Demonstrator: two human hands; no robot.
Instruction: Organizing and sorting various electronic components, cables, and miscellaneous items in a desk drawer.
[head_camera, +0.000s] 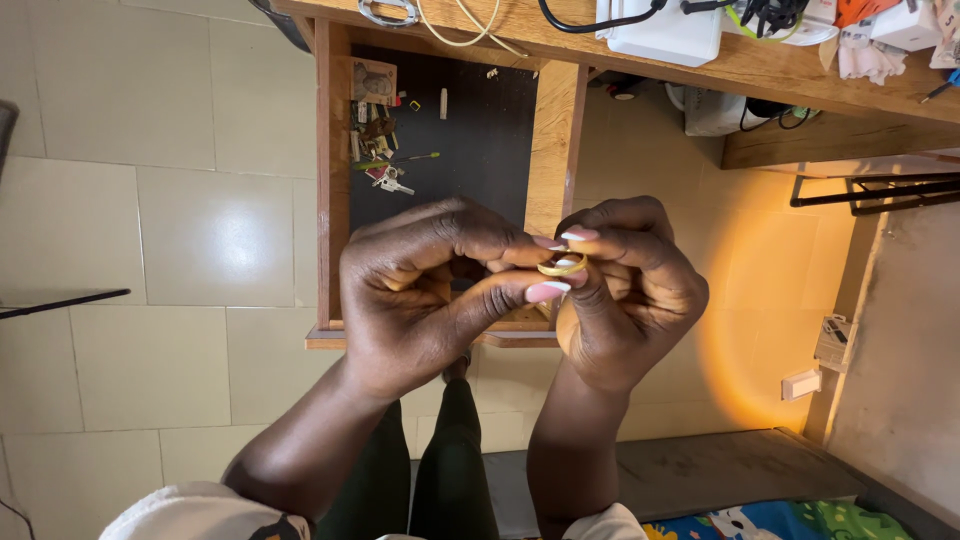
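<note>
Both hands — left hand (420, 295), right hand (625, 295) — pinch a yellow ring (562, 267).

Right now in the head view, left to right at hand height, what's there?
Pale tiled floor → left hand → small yellow rubber band pinched between both hands → right hand → white wall plug.

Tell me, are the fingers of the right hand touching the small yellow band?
Touching. The head view shows the right hand and left hand pinching the yellow band between fingertips.
</note>
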